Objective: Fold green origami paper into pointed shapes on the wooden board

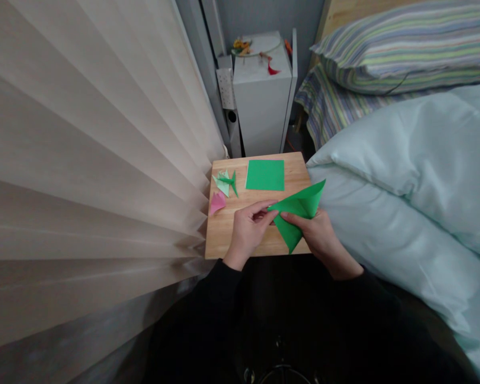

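Observation:
A partly folded sheet of green paper (304, 204) is held up above a small wooden table (220, 240). My left hand (250, 229) pinches its left corner between thumb and fingers. From the lower right, my right hand (320, 234) grips the same paper, thumb on top and fingers hidden beneath. Behind the hands a flat green square of paper (265, 175) lies on the tabletop. Folded pieces in pale green (223, 184), darker green (233, 183) and pink (217, 202) sit at the table's left side.
A pleated curtain (104, 160) runs along the left, touching the table's edge. Beyond the table stands a white cabinet (262, 106) with small items on top. On the right is a bed with a pale blue quilt (404, 176) and a striped pillow (408, 48).

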